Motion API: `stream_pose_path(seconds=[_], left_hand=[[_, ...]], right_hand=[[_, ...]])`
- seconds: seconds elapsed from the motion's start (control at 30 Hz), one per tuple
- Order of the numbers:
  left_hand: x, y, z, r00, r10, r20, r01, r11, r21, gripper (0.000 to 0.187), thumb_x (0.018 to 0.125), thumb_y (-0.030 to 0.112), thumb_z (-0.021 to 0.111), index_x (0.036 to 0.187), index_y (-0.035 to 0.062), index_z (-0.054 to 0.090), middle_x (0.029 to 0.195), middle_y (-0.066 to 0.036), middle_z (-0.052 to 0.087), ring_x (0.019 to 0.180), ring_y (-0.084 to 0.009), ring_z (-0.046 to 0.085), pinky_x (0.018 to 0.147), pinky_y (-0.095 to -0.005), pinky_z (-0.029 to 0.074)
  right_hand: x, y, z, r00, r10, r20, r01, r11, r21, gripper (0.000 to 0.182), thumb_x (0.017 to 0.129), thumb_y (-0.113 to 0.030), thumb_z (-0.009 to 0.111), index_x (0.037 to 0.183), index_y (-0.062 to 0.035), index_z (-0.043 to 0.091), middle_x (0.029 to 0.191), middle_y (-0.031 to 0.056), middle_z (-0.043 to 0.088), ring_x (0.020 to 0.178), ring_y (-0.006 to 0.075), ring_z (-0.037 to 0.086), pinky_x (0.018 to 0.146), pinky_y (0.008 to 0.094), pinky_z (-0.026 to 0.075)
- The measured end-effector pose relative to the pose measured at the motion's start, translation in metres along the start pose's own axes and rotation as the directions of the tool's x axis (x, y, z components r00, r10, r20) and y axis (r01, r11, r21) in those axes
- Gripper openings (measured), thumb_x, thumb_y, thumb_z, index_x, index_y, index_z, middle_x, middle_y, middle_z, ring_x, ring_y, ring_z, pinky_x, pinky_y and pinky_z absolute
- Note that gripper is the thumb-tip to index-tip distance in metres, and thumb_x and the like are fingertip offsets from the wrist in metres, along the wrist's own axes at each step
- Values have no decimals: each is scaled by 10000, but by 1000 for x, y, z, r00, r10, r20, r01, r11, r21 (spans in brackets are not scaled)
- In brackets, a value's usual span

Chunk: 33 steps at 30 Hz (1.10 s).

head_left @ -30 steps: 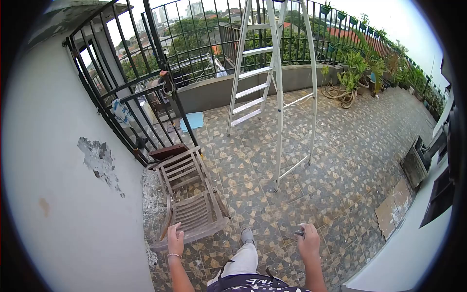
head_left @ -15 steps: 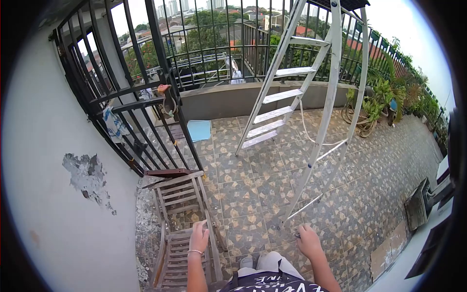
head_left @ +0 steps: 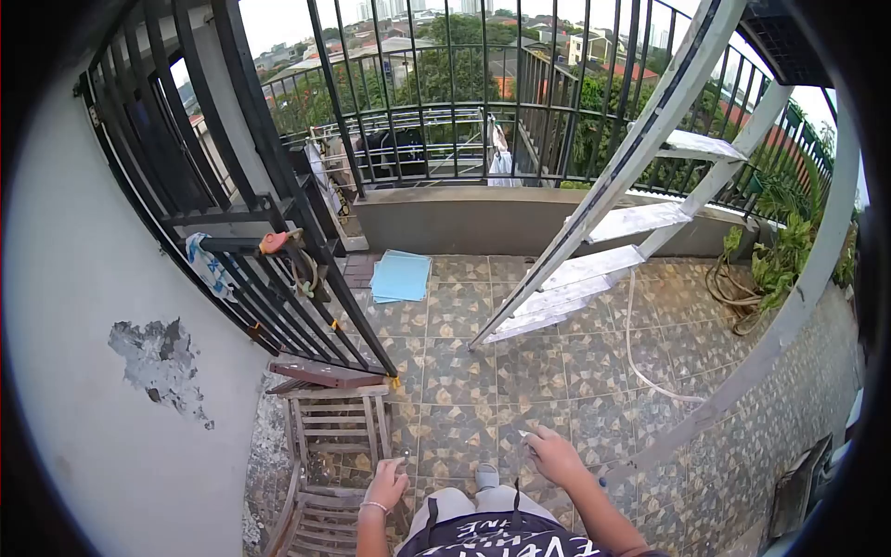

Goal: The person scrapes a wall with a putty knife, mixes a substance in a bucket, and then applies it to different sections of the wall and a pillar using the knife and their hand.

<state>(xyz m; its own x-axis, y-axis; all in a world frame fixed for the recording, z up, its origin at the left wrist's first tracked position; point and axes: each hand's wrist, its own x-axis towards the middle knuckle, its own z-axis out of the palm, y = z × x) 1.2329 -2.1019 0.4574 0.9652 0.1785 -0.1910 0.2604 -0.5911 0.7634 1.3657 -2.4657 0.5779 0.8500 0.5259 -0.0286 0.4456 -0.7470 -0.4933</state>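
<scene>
My left hand [head_left: 385, 485], with a bracelet at the wrist, hangs over the right side of a weathered wooden chair [head_left: 334, 422]. Its fingers are loosely bent and a little apart, and nothing shows in them. Over the tiled floor [head_left: 455, 371], my right hand [head_left: 554, 458] is closed on a small thing with a whitish tip, too small to name. The aluminium ladder [head_left: 594, 195] stands in front of me to the right, its steps beyond my right hand. One shoe [head_left: 486, 476] shows between my hands.
A black barred gate [head_left: 325, 269] with a cloth [head_left: 210, 266] stands open at left, beside a peeling wall [head_left: 74, 399]. Light blue sheets [head_left: 401, 276] lie by the low wall [head_left: 445, 223]. A hose [head_left: 640, 367] crosses the floor. Plants [head_left: 784, 232] stand at right.
The view has moved forward, so the ladder, gate and blue sheets look nearer. My left hand is lower in view. My right hand has shifted left, and its small thing's pale tip now shows.
</scene>
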Motion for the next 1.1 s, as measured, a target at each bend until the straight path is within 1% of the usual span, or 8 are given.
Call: stream_pose_path(seconds=[0.17,0.27,0.43,0.63,0.73,0.83,1.0,1.1], left_hand=[[114,73,-37,993,-1,-114,-1,1000,-17,427,889,169,587,1299,64,531,1240,-162,506,947,-281,639,894,-376,502],[187,83,-43,989,40,-146,-48,998,-50,439,899,151,579,1323,59,511,1240,-167,494,938,-249,635,901,-358,496],[326,63,-50,995,96,-18,-95,993,73,448,907,227,575,1333,105,506,1279,-162,479,1030,-329,615,927,-429,489],[512,114,-120,976,88,197,-116,983,139,443,919,286,557,1334,139,511,1272,-159,475,1129,-368,546,946,-441,480],[627,159,-169,972,236,18,-233,941,244,417,934,280,546,1326,140,516,1280,-159,482,1118,-368,558,955,-437,476],[698,200,-205,969,246,15,-246,957,154,469,943,260,543,1376,99,463,1290,-176,463,1088,-359,576,984,-420,458],[804,174,-226,971,237,-24,-234,967,99,460,946,226,560,1379,98,465,1291,-175,444,1060,-314,600,983,-407,461],[859,137,-239,980,184,-76,-176,979,103,449,945,194,572,1372,98,473,1291,-150,426,1041,-263,614,971,-384,473]], right_hand=[[118,31,-42,998,-64,-1,64,998,-21,227,804,-114,665,1011,-52,596,929,156,549,923,367,582,756,455,493],[183,33,-60,998,-31,-46,37,990,137,247,793,-116,686,1021,-53,615,927,156,547,916,367,578,755,454,488],[300,55,-49,999,-29,-37,33,990,139,213,814,-135,681,1011,-68,631,930,156,548,921,366,576,762,452,483],[471,65,-85,999,-3,33,-2,992,123,234,811,-162,710,1005,-60,627,948,173,558,892,383,583,757,454,482],[565,70,-115,995,74,-71,-59,978,201,189,812,-102,699,980,-44,633,928,172,553,876,388,587,740,462,484],[617,86,-124,972,154,-175,-111,965,237,165,800,-53,690,949,-23,626,920,179,546,845,393,582,716,455,479],[695,141,-98,969,127,-213,-107,989,103,189,797,-45,696,962,-17,608,901,143,566,780,334,603,695,420,498],[763,151,-104,932,218,-289,-128,945,299,131,724,0,672,845,-11,622,832,190,545,834,389,560,755,449,449]])
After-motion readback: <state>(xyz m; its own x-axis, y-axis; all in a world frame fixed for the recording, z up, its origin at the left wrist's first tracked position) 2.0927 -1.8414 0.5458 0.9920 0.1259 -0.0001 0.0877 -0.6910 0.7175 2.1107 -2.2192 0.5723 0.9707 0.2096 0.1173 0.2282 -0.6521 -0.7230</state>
